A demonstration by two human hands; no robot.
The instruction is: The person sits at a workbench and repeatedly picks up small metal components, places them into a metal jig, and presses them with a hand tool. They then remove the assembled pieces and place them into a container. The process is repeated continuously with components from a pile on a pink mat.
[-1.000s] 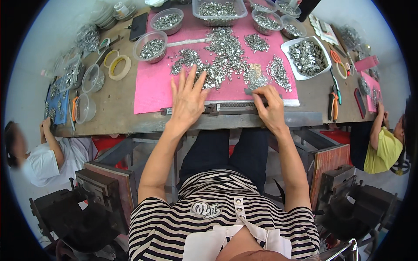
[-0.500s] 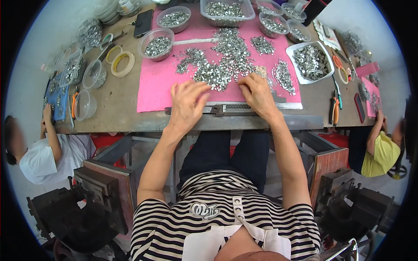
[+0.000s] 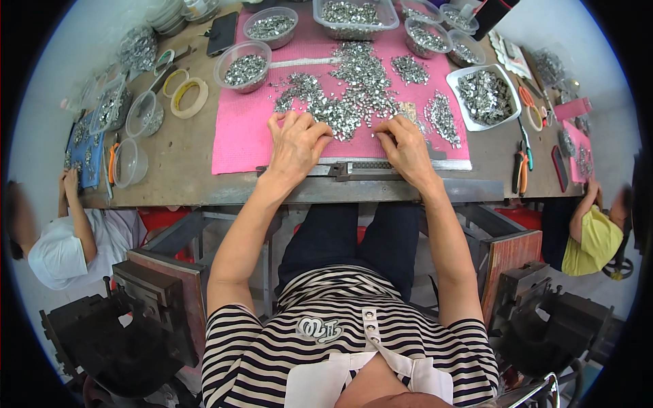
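Small shiny metal pieces [image 3: 360,88] lie in a loose heap on the pink mat [image 3: 238,146]. At the near left edge of this heap, my left hand [image 3: 296,144] has its thumb and index finger pinched together. My right hand [image 3: 408,148] is pinched in the same way on the other side, beside the heap's near right edge. Whatever either pinch holds is too small to make out. Between my wrists, along the mat's front edge, lies a dark slotted metal bar [image 3: 374,166] with a narrow track.
Clear bowls of pieces [image 3: 246,70] and a clear tub [image 3: 355,30] line the back. On the right are a white dish [image 3: 484,98] and orange-handled pliers [image 3: 522,173]; on the left, tape rolls [image 3: 189,98]. Co-workers [image 3: 71,245] [image 3: 592,238] sit at both sides.
My left hand has shifted slightly right and its thumb and index finger have come together. My right fingers have drawn slightly closer to the mat's front. Small pieces near the heap's edge have shifted.
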